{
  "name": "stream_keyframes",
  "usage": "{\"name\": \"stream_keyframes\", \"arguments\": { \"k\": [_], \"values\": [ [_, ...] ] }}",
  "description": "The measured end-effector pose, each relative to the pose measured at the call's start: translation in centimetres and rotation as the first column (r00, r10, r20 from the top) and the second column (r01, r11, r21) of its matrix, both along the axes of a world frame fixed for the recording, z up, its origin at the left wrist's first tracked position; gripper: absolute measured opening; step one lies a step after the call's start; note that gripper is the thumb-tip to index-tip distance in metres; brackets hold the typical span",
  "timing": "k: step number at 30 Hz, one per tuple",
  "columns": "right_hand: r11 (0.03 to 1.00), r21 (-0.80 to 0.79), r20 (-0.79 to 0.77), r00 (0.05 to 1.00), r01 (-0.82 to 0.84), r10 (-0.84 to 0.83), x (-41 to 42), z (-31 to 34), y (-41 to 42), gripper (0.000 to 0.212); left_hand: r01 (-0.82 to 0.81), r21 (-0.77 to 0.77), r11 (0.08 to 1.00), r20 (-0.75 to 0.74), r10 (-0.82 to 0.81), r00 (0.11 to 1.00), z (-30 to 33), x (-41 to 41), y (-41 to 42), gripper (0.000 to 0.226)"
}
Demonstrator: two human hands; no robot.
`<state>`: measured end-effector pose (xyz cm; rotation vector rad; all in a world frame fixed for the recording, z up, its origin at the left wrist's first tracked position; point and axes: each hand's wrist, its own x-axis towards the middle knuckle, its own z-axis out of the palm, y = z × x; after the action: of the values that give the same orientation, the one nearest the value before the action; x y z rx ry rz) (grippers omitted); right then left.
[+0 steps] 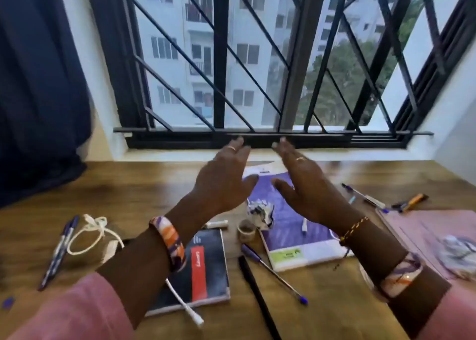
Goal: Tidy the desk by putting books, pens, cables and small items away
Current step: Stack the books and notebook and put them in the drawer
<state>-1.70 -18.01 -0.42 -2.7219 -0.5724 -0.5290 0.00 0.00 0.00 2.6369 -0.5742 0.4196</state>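
Standing beside the person, I judge the tidying has not really begun: both hands hover empty above the clutter. Nearest the body, a white cable (184, 305) trails over a dark notebook (201, 270), with a black pen (255, 296) and a blue pen (274, 272) lying loose on the wooden desk (128, 192) just beside it. Off to the left sit two more pens (60, 249) and a knotted white cord (90, 234). Further in, a purple book (296, 226) carries a crumpled paper ball (261, 213), and a small tape roll (246, 231) stands near its corner. The left hand (224, 182) and right hand (306, 187) are raised over that book, fingers spread, palms facing each other, holding nothing. Beyond, more pens (368, 198) lie toward the right, next to a pink folder (417, 231). Next, I reckon, the hands must drop and clear the paper ball before lifting the book.
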Motion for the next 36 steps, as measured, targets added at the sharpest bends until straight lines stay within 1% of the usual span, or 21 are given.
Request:
{"name": "stream_keyframes", "arguments": {
  "k": [1,4,6,7,8,9,10,12,13,14,15,16,18,20,22,24,26,28,30,33,36],
  "values": [
    [1.0,-0.031,-0.09,0.996,0.003,-0.006,-0.1,-1.2,-0.8,0.058,0.018,0.069,0.997,-0.109,-0.011,0.994,-1.0,0.1,-1.1,0.06],
    [0.981,-0.191,-0.263,0.964,-0.021,-0.03,-0.8,-4.9,-3.1,0.049,0.097,0.168,0.981,-0.287,-0.045,0.957,-4.3,0.1,-4.0,0.057],
    [0.971,-0.238,-0.288,0.957,-0.029,-0.042,-1.0,-7.3,-4.2,0.05,0.135,0.226,0.965,-0.334,-0.053,0.941,-6.1,-0.3,-5.4,0.053],
    [0.964,-0.264,-0.278,0.96,-0.043,-0.033,-0.8,-8.3,-4.6,0.051,0.151,0.235,0.96,-0.298,-0.077,0.951,-6.9,-0.3,-5.8,0.045],
    [0.953,-0.299,-0.284,0.958,-0.049,-0.04,-0.8,-8.9,-4.9,0.053,0.157,0.238,0.958,-0.227,-0.102,0.968,-7.4,-0.2,-5.9,0.037],
    [0.937,-0.345,-0.299,0.953,-0.052,-0.057,-0.9,-9.3,-5.2,0.055,0.142,0.273,0.952,-0.187,-0.093,0.978,-7.8,-0.2,-5.6,0.036],
    [0.924,-0.378,-0.327,0.941,-0.05,-0.083,-0.8,-9.8,-5.7,0.059,0.116,0.308,0.944,-0.144,-0.075,0.987,-8.4,0.1,-5.2,0.038],
    [0.915,-0.401,-0.298,0.95,-0.038,-0.091,-0.6,-11.0,-7.1,0.071,0.0,0.378,0.926,-0.057,0.023,0.998,-8.9,0.6,-4.1,0.035],
    [0.904,-0.428,-0.278,0.955,-0.025,-0.105,-0.4,-11.5,-7.9,0.07,-0.063,0.415,0.908,-0.034,0.085,0.996,-8.5,0.4,-3.9,0.027],
    [0.883,-0.469,-0.274,0.953,-0.015,-0.129,0.0,-12.2,-8.7,0.063,-0.116,0.437,0.892,-0.014,0.135,0.991,-7.9,0.1,-3.8,0.019],
    [0.869,-0.494,-0.245,0.958,0.007,-0.147,0.3,-12.5,-9.8,0.056,-0.164,0.449,0.878,0.02,0.174,0.985,-7.6,-0.1,-4.1,0.019],
    [0.859,-0.512,-0.23,0.961,0.016,-0.154,0.5,-12.7,-10.9,0.051,-0.209,0.447,0.87,0.037,0.215,0.976,-7.2,-0.3,-4.9,0.026],
    [0.848,-0.528,-0.225,0.956,0.043,-0.189,1.0,-13.1,-13.1,0.046,-0.241,0.389,0.889,-0.063,0.287,0.956,-6.7,-1.0,-7.3,0.036],
    [0.848,-0.525,-0.204,0.955,0.076,-0.213,1.0,-12.7,-15.1,0.045,-0.213,0.281,0.936,-0.123,0.255,0.959,-6.9,-1.9,-10.0,0.041],
    [0.876,-0.478,-0.19,0.966,0.067,-0.178,1.0,-11.7,-16.8,0.045,-0.161,0.193,0.968,-0.212,0.201,0.956,-8.0,-2.5,-12.6,0.049],
    [0.901,-0.433,-0.272,0.951,0.017,-0.149,0.6,-10.4,-18.2,0.051,-0.121,0.228,0.966,-0.334,0.195,0.922,-9.2,-2.6,-14.9,0.059],
    [0.904,-0.414,-0.424,0.901,-0.102,-0.092,-1.1,-9.1,-18.7,0.065,-0.029,0.312,0.949,-0.412,0.163,0.897,-10.4,-2.4,-16.8,0.067],
    [0.881,-0.409,-0.575,0.817,-0.236,-0.048,-3.9,-8.8,-19.2,0.085,0.061,0.411,0.91,-0.402,0.121,0.908,-11.5,-2.1,-18.3,0.071],
    [0.865,-0.415,-0.65,0.758,-0.284,-0.063,-6.0,-9.0,-19.7,0.096,0.106,0.489,0.866,-0.389,0.107,0.915,-12.3,-1.7,-18.9,0.079],
    [0.904,-0.372,-0.668,0.737,-0.211,-0.103,-6.1,-9.2,-21.6,0.089,0.136,0.542,0.829,-0.352,0.078,0.933,-12.6,-1.7,-19.3,0.085],
    [0.926,-0.35,-0.638,0.76,-0.14,-0.127,-4.4,-9.9,-22.6,0.079,0.145,0.591,0.794,-0.306,0.055,0.95,-12.4,-2.5,-18.7,0.083]
  ]
}}
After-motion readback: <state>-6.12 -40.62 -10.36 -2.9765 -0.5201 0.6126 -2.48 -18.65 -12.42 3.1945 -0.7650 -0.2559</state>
